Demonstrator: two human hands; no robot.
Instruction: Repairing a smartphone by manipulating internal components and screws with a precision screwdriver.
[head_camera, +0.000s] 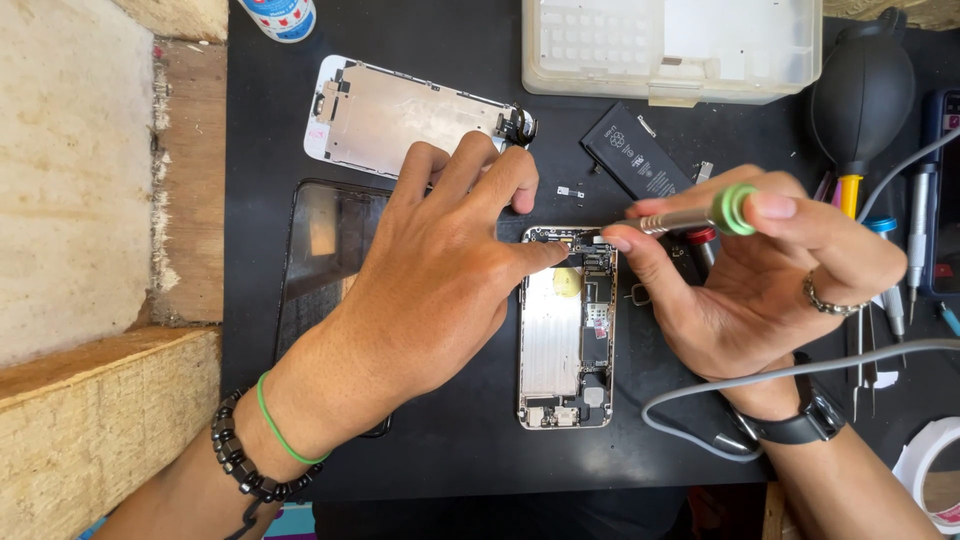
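Fingers of the left hand press flat on the opened phone, its top edge right under them, right hand pinching a screwdriver just above: light, fragile boards, so brace the frame

A phone repair bench: black work mat, opened phone, loose battery, precision screwdrivers, parts box.

Matt black mat, shiny metal phone housing, rough wooden bench.
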